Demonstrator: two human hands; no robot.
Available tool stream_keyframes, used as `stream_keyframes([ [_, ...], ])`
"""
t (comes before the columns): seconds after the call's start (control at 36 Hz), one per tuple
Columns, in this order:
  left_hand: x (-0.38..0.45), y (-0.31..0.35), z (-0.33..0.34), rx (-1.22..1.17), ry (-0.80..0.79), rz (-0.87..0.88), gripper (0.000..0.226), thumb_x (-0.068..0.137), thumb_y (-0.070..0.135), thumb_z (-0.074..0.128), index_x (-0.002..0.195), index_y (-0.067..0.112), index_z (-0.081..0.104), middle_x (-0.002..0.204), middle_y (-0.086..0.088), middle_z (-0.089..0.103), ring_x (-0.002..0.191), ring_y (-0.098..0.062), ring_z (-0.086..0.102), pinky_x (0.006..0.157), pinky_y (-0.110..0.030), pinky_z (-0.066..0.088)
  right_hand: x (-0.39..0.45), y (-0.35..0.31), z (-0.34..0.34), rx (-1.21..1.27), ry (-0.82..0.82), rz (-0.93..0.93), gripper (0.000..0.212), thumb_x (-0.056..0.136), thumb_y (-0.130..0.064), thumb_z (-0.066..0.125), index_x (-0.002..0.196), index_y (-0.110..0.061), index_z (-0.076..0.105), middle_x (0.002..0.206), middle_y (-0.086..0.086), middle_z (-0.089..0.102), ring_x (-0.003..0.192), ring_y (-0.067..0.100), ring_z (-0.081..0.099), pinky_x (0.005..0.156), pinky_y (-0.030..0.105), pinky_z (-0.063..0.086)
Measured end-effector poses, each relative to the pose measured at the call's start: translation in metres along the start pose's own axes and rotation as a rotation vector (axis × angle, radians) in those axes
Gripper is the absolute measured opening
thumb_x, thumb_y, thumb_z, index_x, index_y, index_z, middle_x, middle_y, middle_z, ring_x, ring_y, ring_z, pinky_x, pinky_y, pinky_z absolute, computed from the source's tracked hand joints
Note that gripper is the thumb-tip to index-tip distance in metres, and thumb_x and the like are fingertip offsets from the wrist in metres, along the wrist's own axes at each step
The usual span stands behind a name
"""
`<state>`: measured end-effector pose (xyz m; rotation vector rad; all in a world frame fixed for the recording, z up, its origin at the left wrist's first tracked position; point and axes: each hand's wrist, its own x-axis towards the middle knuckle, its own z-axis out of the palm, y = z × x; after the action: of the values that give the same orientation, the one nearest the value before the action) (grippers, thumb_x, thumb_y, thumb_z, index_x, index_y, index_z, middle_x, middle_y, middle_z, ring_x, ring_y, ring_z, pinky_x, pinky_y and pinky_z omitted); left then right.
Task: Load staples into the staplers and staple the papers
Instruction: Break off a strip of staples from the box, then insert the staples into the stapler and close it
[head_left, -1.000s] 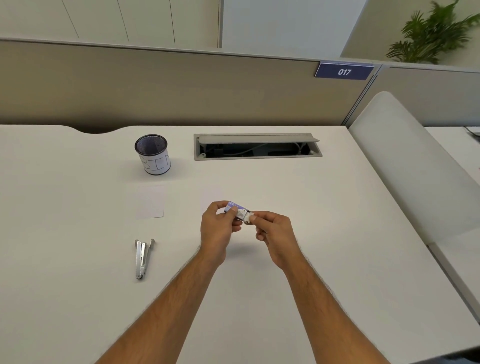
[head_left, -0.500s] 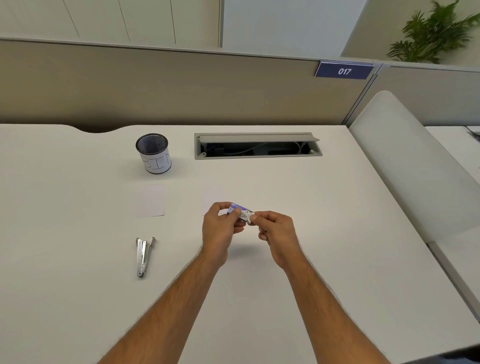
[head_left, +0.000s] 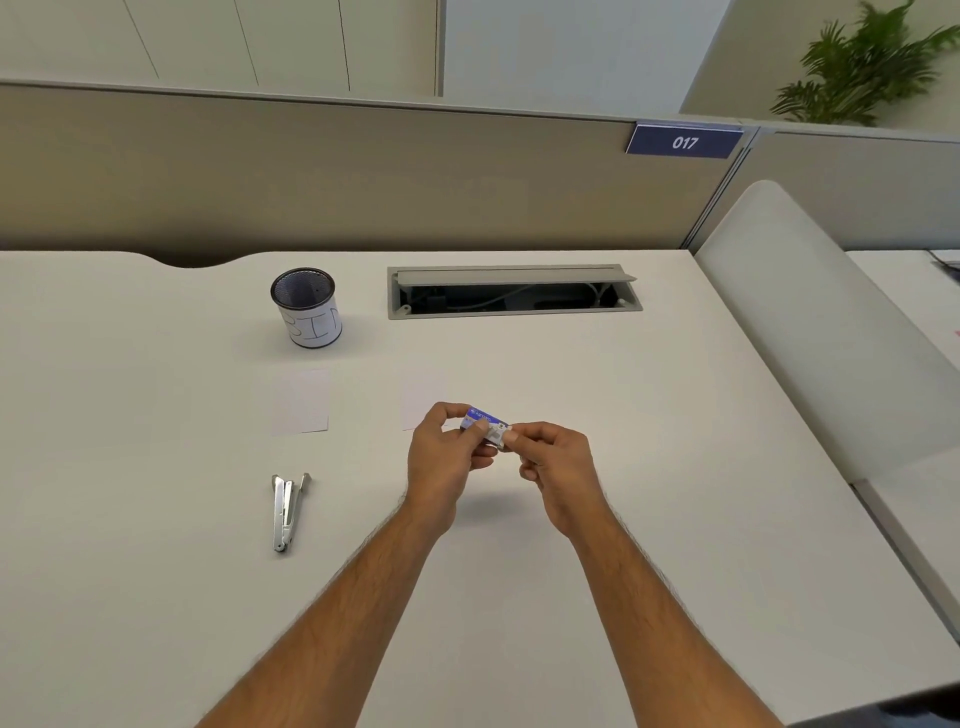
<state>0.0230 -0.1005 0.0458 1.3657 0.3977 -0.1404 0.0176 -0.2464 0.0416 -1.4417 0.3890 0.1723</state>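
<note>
A small blue and white staple box (head_left: 487, 422) is held above the middle of the white desk (head_left: 649, 467). My left hand (head_left: 447, 462) grips its left part and my right hand (head_left: 556, 467) pinches its right end. A silver stapler (head_left: 287, 510) lies hinged open on the desk to the left of my left forearm. Two small white papers lie flat beyond: one paper (head_left: 302, 401) above the stapler, the other paper (head_left: 422, 399) just behind my left hand, partly hidden by it.
A black mesh cup (head_left: 307, 307) with a white label reading BIN stands at the back left. An open cable tray (head_left: 511, 293) is sunk in the desk's back middle. A beige partition runs behind; a white curved divider (head_left: 810, 332) bounds the right side.
Both hands stay on the staple box with only slight finger shifts. The stapler, papers and cup have not moved.
</note>
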Motion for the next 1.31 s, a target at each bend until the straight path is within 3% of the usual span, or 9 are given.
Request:
stream_keyframes([
  [0.22, -0.004, -0.002, 0.000, -0.016, -0.035, -0.023, 0.024, 0.096, 0.011, 0.065, 0.120, 0.015, 0.068, 0.095, -0.014, 0.079, 0.083, -0.028, 0.078, 0.074, -0.033, 0.062, -0.006, -0.002, -0.002, 0.051, -0.068, 0.010, 0.021, 0.084, -0.009, 0.079, 0.102, -0.002, 0.069, 0.079, 0.015, 0.072, 0.059, 0.017, 0.042, 0.055, 0.027, 0.035],
  [0.36, -0.002, -0.006, 0.000, 0.111, -0.020, 0.014, 0.035, 0.094, 0.014, 0.067, 0.129, 0.019, 0.066, 0.088, -0.007, 0.080, 0.076, -0.024, 0.078, 0.085, -0.040, 0.063, -0.009, -0.002, 0.001, -0.059, -0.077, -0.028, 0.028, 0.085, -0.014, 0.079, 0.112, -0.018, 0.073, 0.085, 0.019, 0.075, 0.064, 0.015, 0.050, 0.059, 0.028, 0.038],
  [0.5, 0.001, -0.009, 0.003, 0.219, -0.017, 0.009, 0.037, 0.094, 0.017, 0.069, 0.130, 0.018, 0.059, 0.086, -0.003, 0.079, 0.078, -0.020, 0.077, 0.085, -0.037, 0.062, -0.009, 0.002, 0.006, -0.345, -0.030, -0.081, 0.029, 0.080, -0.027, 0.082, 0.107, -0.029, 0.073, 0.077, 0.004, 0.075, 0.069, 0.010, 0.064, 0.068, 0.025, 0.047],
  [0.61, 0.001, -0.008, 0.006, 0.264, -0.031, -0.033, 0.036, 0.093, 0.024, 0.070, 0.126, 0.018, 0.055, 0.090, -0.002, 0.079, 0.080, -0.023, 0.076, 0.079, -0.030, 0.060, -0.008, 0.004, 0.010, -0.528, 0.074, -0.168, 0.021, 0.088, -0.032, 0.075, 0.104, -0.021, 0.072, 0.068, -0.002, 0.068, 0.056, 0.004, 0.055, 0.053, 0.012, 0.041],
  [0.72, 0.000, -0.006, 0.007, 0.365, 0.010, -0.020, 0.037, 0.092, 0.038, 0.069, 0.122, 0.025, 0.054, 0.092, 0.005, 0.073, 0.083, -0.015, 0.073, 0.085, -0.041, 0.061, 0.002, 0.009, 0.006, -0.594, 0.235, -0.153, 0.016, 0.089, -0.029, 0.073, 0.096, -0.015, 0.067, 0.072, 0.000, 0.065, 0.062, 0.015, 0.057, 0.055, 0.024, 0.043],
  [0.89, 0.001, -0.008, -0.017, 0.340, 0.072, -0.021, 0.021, 0.091, 0.026, 0.068, 0.111, 0.024, 0.061, 0.089, -0.001, 0.074, 0.087, -0.024, 0.072, 0.082, -0.045, 0.062, 0.036, 0.022, -0.010, -0.593, 0.406, -0.045, 0.013, 0.088, -0.021, 0.072, 0.090, -0.012, 0.063, 0.075, 0.001, 0.062, 0.065, 0.022, 0.059, 0.063, 0.032, 0.051],
  [1.08, 0.006, -0.008, -0.047, 0.321, 0.117, -0.032, 0.011, 0.086, 0.020, 0.068, 0.096, 0.024, 0.069, 0.087, 0.001, 0.076, 0.086, -0.022, 0.073, 0.080, -0.045, 0.062, 0.068, 0.024, -0.012, -0.622, 0.437, -0.008, 0.026, 0.092, -0.029, 0.067, 0.088, -0.004, 0.063, 0.074, 0.005, 0.062, 0.067, 0.028, 0.059, 0.062, 0.031, 0.046],
  [1.19, 0.003, -0.006, -0.054, 0.291, 0.119, -0.010, 0.007, 0.090, 0.011, 0.066, 0.092, 0.016, 0.070, 0.087, -0.003, 0.075, 0.083, -0.019, 0.071, 0.065, -0.027, 0.056, 0.081, 0.020, -0.009, -0.652, 0.432, 0.011, 0.023, 0.091, -0.029, 0.067, 0.092, -0.007, 0.062, 0.084, 0.010, 0.067, 0.070, 0.029, 0.062, 0.062, 0.030, 0.046],
  [1.31, 0.005, -0.005, -0.058, 0.293, 0.136, 0.000, 0.007, 0.091, 0.010, 0.066, 0.090, 0.015, 0.071, 0.088, -0.004, 0.075, 0.083, -0.019, 0.072, 0.066, -0.026, 0.055, 0.088, 0.016, -0.006, -0.696, 0.417, 0.045, 0.025, 0.092, -0.029, 0.067, 0.103, -0.007, 0.061, 0.092, 0.010, 0.067, 0.076, 0.030, 0.063, 0.066, 0.030, 0.046],
])
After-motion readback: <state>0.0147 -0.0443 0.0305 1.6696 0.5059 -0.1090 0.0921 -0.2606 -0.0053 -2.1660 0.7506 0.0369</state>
